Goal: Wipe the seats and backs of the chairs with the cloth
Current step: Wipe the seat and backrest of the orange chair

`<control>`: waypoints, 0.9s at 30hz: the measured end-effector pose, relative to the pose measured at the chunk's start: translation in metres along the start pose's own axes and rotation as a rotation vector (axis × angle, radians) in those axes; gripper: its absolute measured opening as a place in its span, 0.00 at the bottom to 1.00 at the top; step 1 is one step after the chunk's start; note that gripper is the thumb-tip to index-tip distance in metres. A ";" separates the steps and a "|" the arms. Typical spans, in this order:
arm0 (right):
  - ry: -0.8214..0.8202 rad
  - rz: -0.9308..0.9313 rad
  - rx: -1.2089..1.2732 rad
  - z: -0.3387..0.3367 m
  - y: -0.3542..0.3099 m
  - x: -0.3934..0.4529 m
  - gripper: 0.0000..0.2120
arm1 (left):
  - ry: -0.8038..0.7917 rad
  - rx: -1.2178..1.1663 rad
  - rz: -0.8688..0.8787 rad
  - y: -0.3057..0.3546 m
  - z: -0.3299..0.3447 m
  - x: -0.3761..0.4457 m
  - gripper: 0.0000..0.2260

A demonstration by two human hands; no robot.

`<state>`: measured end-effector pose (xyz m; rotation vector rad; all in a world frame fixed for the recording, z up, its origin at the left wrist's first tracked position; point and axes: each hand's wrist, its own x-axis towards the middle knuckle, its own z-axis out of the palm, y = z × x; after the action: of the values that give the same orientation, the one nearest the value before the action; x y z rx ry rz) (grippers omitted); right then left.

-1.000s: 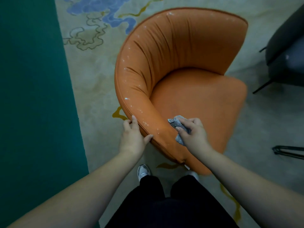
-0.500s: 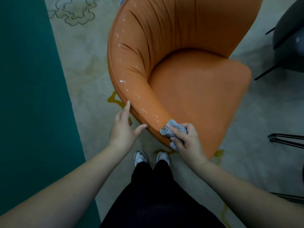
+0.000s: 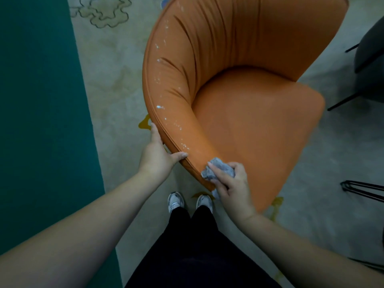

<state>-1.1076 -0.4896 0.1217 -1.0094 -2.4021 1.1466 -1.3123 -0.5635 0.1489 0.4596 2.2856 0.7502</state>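
Pale patterned carpet (image 3: 116,84) lies underfoot. Nearest, the right hand (image 3: 232,188) bunches the grey cloth (image 3: 218,170), fingers curled round it, against the near end of the orange chair (image 3: 249,125) back. White specks (image 3: 164,113) run away up-left along the rim; the left hand (image 3: 158,154) steadies it there, thumb over the edge.

Teal carpet strip (image 3: 37,121) left; pale patterned rug (image 3: 112,65) underfoot; black hairpin legs (image 3: 363,189) right.
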 end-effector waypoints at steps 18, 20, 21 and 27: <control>-0.081 -0.107 -0.024 0.038 -0.044 0.099 0.18 | -0.052 -0.289 -0.074 0.001 -0.022 0.018 0.40; -0.113 -0.128 -0.031 0.040 -0.046 0.106 0.18 | -0.039 -0.291 -0.070 0.002 -0.026 0.019 0.40; -0.136 -0.142 -0.032 0.036 -0.042 0.100 0.19 | -0.044 -0.296 -0.066 0.003 -0.029 0.019 0.39; -0.182 -0.194 -0.003 0.014 -0.024 0.064 0.19 | -0.045 -0.377 -0.072 0.008 -0.039 0.026 0.37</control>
<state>-1.1714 -0.4631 0.1289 -0.6792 -2.5753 1.2106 -1.3571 -0.5588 0.1647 0.2149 2.0431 1.0932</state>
